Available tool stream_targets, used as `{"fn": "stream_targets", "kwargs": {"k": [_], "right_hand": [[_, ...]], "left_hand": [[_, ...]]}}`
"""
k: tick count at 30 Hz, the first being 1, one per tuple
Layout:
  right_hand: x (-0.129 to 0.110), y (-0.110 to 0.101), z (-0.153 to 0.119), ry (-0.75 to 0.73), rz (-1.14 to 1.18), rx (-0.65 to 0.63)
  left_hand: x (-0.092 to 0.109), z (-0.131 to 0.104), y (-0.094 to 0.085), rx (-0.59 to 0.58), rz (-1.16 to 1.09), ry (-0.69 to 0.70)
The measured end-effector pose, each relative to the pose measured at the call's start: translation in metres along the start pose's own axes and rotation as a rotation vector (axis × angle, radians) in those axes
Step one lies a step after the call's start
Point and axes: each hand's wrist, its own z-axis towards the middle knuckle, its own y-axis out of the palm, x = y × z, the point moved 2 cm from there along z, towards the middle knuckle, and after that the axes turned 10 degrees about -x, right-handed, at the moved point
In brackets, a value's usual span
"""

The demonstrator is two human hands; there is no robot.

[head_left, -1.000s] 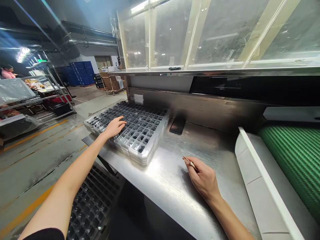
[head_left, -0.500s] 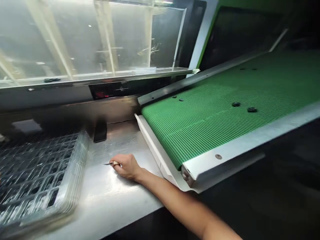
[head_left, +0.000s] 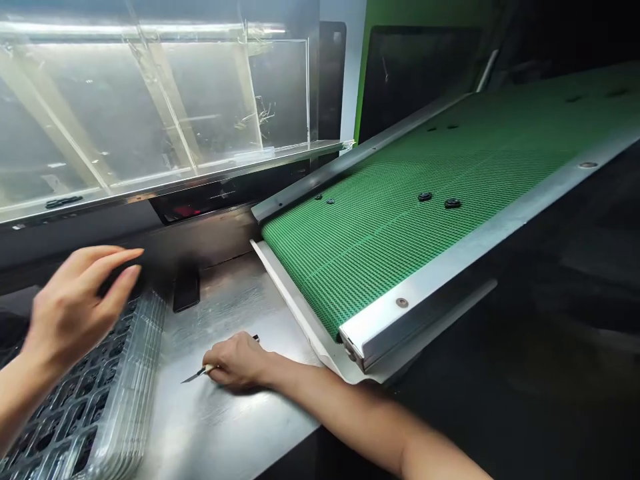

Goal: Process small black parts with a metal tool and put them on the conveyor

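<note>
My right hand [head_left: 239, 361] rests on the metal table, its fingers wrapped round a knife [head_left: 196, 375]. The thin blade points left and toward me, and a dark end of the handle shows behind the fist. At the left, my left hand [head_left: 83, 300] is raised above a stack of clear plastic trays [head_left: 125, 393]. Its thumb and index finger stand apart, with nothing visible between them. Dark parts sit in the tray pockets. Small black parts [head_left: 453, 203] lie spread in pairs on the green conveyor belt [head_left: 360, 233].
The belt slopes up to the right between metal side rails [head_left: 465, 257]. A white chute lip [head_left: 295, 307] runs under its lower end. On the table [head_left: 220, 433], a dark flat phone-like object [head_left: 187, 291] lies near the back wall. A lit clear panel [head_left: 210, 87] rises behind.
My left hand has come into view above the trays. My right hand still grips the knife, its blade now showing more. The view has shifted, and the belt appears further left.
</note>
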Motion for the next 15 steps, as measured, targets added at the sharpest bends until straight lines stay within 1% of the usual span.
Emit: {"fn": "stream_targets", "kwargs": {"k": [1, 3, 5, 7, 9, 11, 13, 15], "right_hand": [[-0.001, 0.000, 0.001, -0.001, -0.022, -0.019], [-0.002, 0.000, 0.002, -0.002, -0.054, -0.054], [-0.001, 0.003, 0.003, 0.002, -0.070, -0.075], [0.000, 0.007, 0.005, 0.002, -0.076, -0.078], [0.001, 0.012, 0.006, -0.012, -0.073, -0.065], [0.001, 0.017, 0.008, -0.027, -0.073, -0.052], [0.001, 0.019, 0.011, -0.032, -0.063, -0.051], [0.001, 0.016, 0.014, -0.036, -0.052, -0.073]], "left_hand": [[0.024, 0.025, 0.013, 0.019, 0.005, 0.062], [0.073, 0.076, 0.049, -0.023, -0.021, 0.220], [0.116, 0.121, 0.092, -0.117, -0.020, 0.339], [0.156, 0.157, 0.135, -0.225, -0.029, 0.403], [0.192, 0.186, 0.174, -0.309, -0.039, 0.399], [0.225, 0.210, 0.205, -0.366, -0.026, 0.344], [0.253, 0.232, 0.229, -0.407, 0.026, 0.267], [0.273, 0.249, 0.247, -0.440, 0.095, 0.208]]}}
